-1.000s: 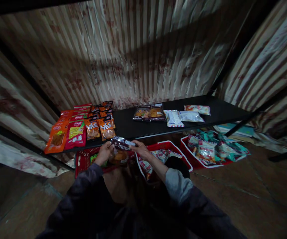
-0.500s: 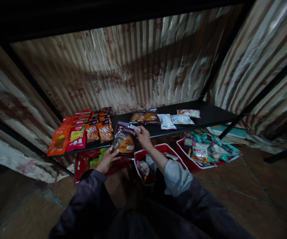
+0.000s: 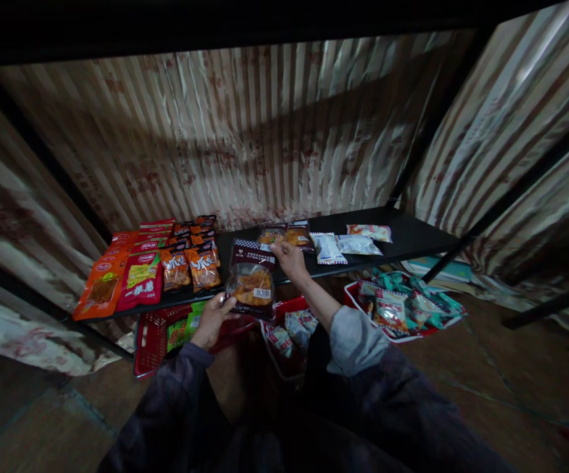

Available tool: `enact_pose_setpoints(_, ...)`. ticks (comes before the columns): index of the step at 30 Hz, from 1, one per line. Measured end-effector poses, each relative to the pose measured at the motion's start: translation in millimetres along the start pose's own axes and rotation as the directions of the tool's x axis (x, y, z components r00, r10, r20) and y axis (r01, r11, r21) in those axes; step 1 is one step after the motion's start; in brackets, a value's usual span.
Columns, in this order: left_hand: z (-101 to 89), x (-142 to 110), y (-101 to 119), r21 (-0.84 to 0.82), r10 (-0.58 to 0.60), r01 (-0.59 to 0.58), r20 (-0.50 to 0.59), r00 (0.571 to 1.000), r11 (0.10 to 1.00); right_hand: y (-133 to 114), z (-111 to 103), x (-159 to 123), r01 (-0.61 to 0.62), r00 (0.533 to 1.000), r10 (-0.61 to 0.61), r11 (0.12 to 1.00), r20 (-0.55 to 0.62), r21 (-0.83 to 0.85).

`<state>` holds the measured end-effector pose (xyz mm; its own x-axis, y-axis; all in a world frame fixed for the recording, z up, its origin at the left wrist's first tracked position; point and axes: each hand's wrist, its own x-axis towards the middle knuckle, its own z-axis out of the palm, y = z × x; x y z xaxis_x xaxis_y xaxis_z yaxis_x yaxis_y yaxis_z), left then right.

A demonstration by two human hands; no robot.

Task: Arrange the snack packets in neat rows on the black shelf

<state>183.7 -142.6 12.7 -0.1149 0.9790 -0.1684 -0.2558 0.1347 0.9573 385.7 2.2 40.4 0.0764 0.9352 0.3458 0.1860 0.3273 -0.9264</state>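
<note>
The left hand [image 3: 211, 320] is pinching the brown bag [image 3: 252, 279] by its lower left corner and the right hand [image 3: 290, 258] is pinching its top right corner, probably keeping it flat; it is overlapping the front edge of the shelf [image 3: 415, 233], near 2 similar bags [image 3: 297, 236].

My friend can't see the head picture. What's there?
A left hand and right hand hold a brown, see-through plastic food bag at a black shelf. Orange and red plastic packets lie at its left end; red plastic baskets sit below.
</note>
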Motion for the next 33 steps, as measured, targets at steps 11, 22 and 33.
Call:
enact_pose_setpoints(11,13.5,6,-13,-0.157,0.026,-0.038,-0.073,0.997,0.987,-9,15,-26,-0.319,0.947,0.259,0.835,0.191,0.449)
enact_pose_setpoints(22,4.8,12,-2,-0.105,-0.064,0.067,0.029,0.998,0.992,0,10,-75,-0.596,0.783,0.39,0.693,0.484,0.405)
enact_pose_setpoints(33,17.3,37,24,-0.252,0.103,-0.174,-0.271,0.957,0.952,3,12,-92,-0.598,0.757,0.335,0.701,0.561,0.389)
